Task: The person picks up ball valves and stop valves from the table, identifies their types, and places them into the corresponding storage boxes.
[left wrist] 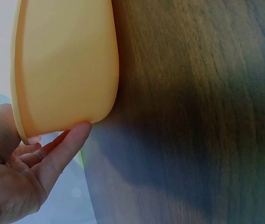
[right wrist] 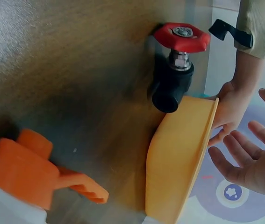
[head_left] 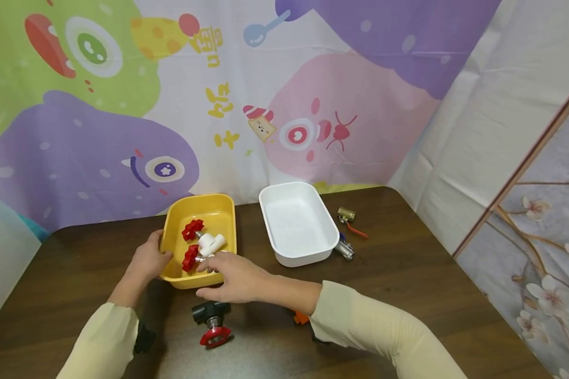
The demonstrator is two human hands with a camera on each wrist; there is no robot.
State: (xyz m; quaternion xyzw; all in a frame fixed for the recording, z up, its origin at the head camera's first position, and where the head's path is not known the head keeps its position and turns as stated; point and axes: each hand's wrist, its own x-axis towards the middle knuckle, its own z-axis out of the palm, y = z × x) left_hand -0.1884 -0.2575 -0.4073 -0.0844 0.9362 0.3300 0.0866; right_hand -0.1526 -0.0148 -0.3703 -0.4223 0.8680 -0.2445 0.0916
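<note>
A yellow tub (head_left: pixel 218 210) stands on the dark wooden table (head_left: pixel 408 273). It holds two white valves with red handwheels (head_left: pixel 192 230). My left hand (head_left: pixel 157 256) grips the tub's left rim; in the left wrist view its fingers (left wrist: pixel 71 140) lie under the tub's corner (left wrist: pixel 67 65). My right hand (head_left: pixel 214 264) hovers open over the tub's front right rim, fingers (right wrist: pixel 244 156) spread and holding nothing. A black valve with a red handwheel (head_left: pixel 213 320) lies just in front of the tub, seen close in the right wrist view (right wrist: pixel 172 79).
A white tub (head_left: pixel 296 252) stands to the right of the yellow one. Beside it lie a brass valve with a red lever (head_left: pixel 347 215) and a chrome valve (head_left: pixel 345 250). An orange-handled white valve (right wrist: pixel 29 172) lies under my right forearm. Cartoon-printed cloth walls in the table.
</note>
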